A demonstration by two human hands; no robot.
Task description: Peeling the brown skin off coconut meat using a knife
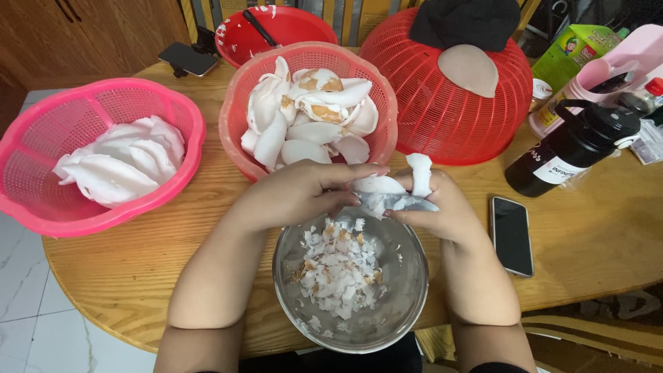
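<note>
My left hand (297,193) and my right hand (442,207) meet over a steel bowl (407,290) and grip one white coconut piece (383,186) between them. A white wrap covers one finger of the right hand (419,173). A thin metal blade (404,203) shows under the piece at the right hand; its handle is hidden. The bowl holds several white and brown peelings (338,266). Behind the hands, a salmon-pink basket (235,124) is piled with unpeeled coconut pieces (311,121). A bright pink basket (27,179) at the left holds white peeled pieces (117,162).
On the round wooden table (124,269): a black phone (512,235) right of my right hand, a black bottle (573,148), an upturned red basket (449,110), a red bowl (297,27) at the back, another phone (186,59), cartons and a pink container (621,59) far right.
</note>
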